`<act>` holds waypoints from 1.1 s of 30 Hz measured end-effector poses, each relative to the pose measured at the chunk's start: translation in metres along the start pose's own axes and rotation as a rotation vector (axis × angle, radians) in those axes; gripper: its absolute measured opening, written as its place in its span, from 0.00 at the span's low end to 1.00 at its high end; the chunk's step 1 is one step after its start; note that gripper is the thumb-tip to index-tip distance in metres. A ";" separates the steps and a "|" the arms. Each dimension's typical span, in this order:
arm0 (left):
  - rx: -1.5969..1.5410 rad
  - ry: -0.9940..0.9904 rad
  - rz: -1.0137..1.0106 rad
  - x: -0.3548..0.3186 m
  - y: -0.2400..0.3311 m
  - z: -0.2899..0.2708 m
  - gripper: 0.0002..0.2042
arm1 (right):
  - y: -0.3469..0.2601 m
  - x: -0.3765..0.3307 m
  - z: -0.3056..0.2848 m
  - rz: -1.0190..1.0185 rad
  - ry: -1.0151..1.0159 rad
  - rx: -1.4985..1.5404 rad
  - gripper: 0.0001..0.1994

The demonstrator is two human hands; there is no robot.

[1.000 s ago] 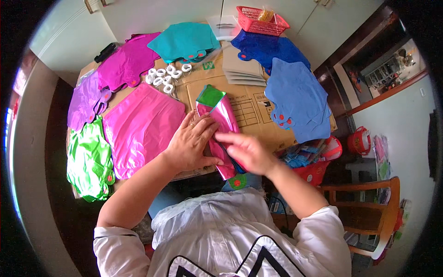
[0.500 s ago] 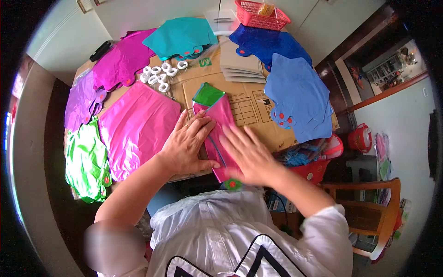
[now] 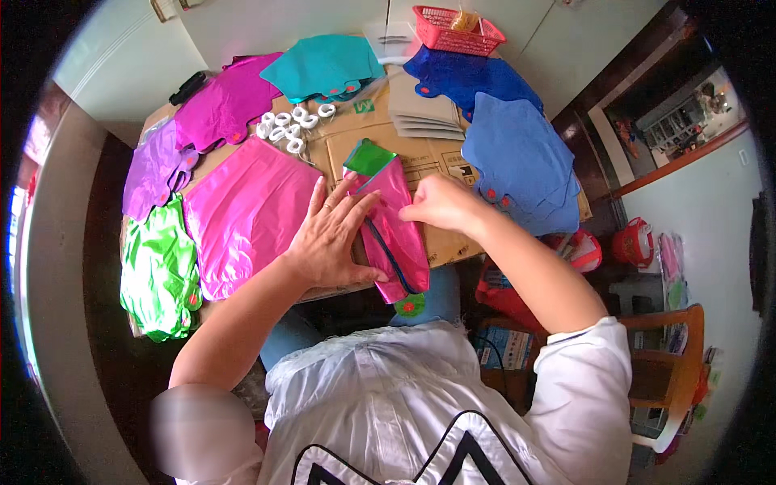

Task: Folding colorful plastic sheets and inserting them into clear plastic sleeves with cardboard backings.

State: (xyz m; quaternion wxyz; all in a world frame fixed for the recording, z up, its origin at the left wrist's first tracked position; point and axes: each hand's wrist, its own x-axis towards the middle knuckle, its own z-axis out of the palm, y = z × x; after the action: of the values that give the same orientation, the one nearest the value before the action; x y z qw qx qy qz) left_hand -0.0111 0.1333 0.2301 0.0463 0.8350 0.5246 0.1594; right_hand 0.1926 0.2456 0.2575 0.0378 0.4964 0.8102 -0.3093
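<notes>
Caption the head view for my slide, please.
Left hand spread on pink foil with a green end, right hand at its right edge, blue sheets further right.

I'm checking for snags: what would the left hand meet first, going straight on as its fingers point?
Likely the green end of the folded pink foil that the left hand rests on, though depth is hard to judge.
</notes>
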 end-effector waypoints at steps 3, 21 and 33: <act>-0.030 -0.031 -0.011 0.001 0.002 -0.003 0.56 | -0.009 0.006 0.005 -0.006 -0.009 -0.007 0.17; -1.433 0.123 -0.464 -0.026 0.062 -0.027 0.08 | -0.009 -0.100 0.045 -0.438 -0.021 1.172 0.10; -2.054 -0.103 -0.221 -0.045 0.045 -0.047 0.17 | -0.004 -0.093 0.008 -0.714 -0.212 1.123 0.13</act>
State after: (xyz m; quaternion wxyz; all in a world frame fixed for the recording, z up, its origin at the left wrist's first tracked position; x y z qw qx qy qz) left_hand -0.0049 0.0693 0.2761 0.7734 0.3461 0.2068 0.4892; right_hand 0.2340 0.1677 0.2872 -0.2514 0.1095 0.6326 -0.7243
